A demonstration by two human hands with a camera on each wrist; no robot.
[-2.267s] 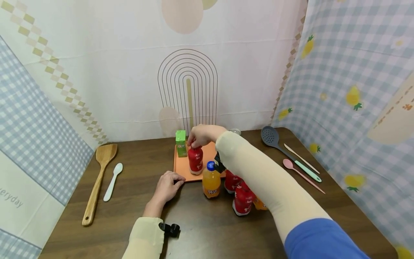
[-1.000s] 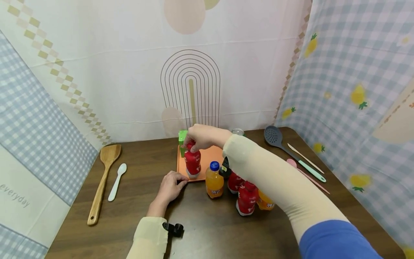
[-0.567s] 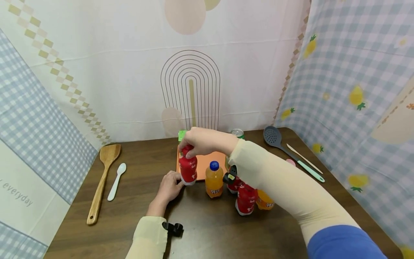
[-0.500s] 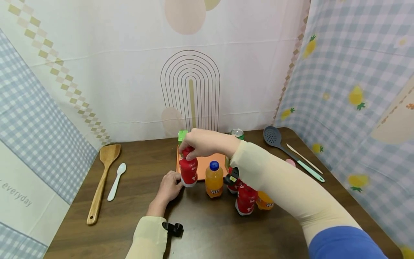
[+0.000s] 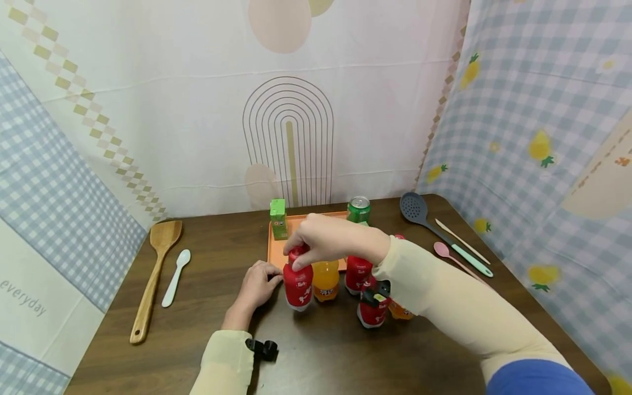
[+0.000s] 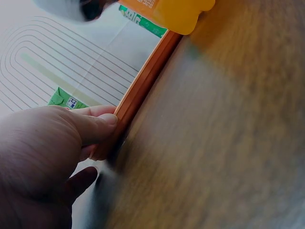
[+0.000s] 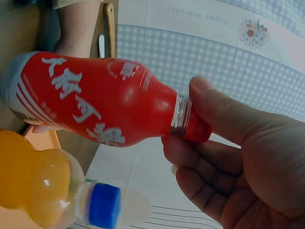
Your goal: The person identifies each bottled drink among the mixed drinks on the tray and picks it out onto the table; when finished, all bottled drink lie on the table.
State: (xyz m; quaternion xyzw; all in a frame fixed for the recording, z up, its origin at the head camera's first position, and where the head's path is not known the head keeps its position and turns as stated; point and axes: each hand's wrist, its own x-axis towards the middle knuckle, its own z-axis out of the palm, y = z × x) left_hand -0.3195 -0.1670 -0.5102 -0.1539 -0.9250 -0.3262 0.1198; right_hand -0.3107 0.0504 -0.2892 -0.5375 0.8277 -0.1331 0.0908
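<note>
My right hand (image 5: 332,239) pinches a red plastic bottle (image 5: 298,286) by its red cap. The bottle hangs nearly upright just in front of the orange tray (image 5: 275,252); white lettering on its side shows in the right wrist view. My left hand (image 5: 258,285) holds the tray's near left corner, with the thumb (image 6: 107,120) against the rim. Beside the held bottle stands an orange soda bottle (image 5: 326,280), touching or close to the tray's front edge. Its blue cap (image 7: 105,205) is hidden by my right hand in the head view.
A green drink carton (image 5: 278,222) stands on the tray, a green can (image 5: 359,209) at its far right. More red bottles (image 5: 371,315) and another orange bottle (image 5: 400,311) stand right. A wooden spatula (image 5: 157,263) and white spoon (image 5: 175,277) lie left; a slotted spoon (image 5: 413,207) and pink spoon (image 5: 441,249) right.
My right hand has lifted the red bottle off the tray and brought it toward me over the front edge, then slightly right. My left hand has stayed at the tray corner.
</note>
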